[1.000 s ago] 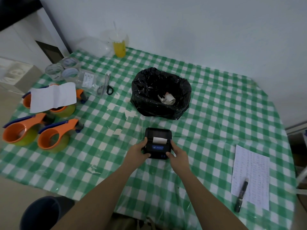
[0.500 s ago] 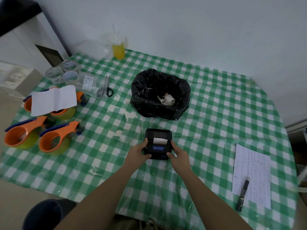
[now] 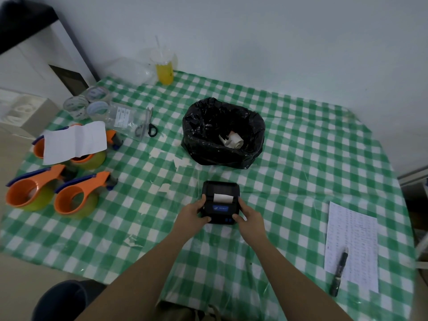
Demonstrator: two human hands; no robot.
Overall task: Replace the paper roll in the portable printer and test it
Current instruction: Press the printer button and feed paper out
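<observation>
A small black portable printer [image 3: 220,192] lies on the green checked tablecloth [image 3: 301,158] near the table's middle. A short strip of white paper [image 3: 222,197] shows at its slot, above a blue label. My left hand [image 3: 193,215] grips the printer's left side with the thumb on its front corner. My right hand [image 3: 249,216] grips the right side, thumb on the front near two small blue buttons. Behind the printer a black bin bag [image 3: 203,121] holds a used white paper roll [image 3: 232,140].
Three orange tape dispensers [image 3: 76,198] sit at the left, one under a white sheet [image 3: 75,141]. Scissors [image 3: 147,126], clear tape rolls [image 3: 92,105] and a yellow drink cup [image 3: 165,70] lie further back. A printed sheet [image 3: 352,244] with a pen [image 3: 338,273] rests at the right.
Both hands stay on the printer; the view has shifted slightly. The paper strip at the slot looks about the same.
</observation>
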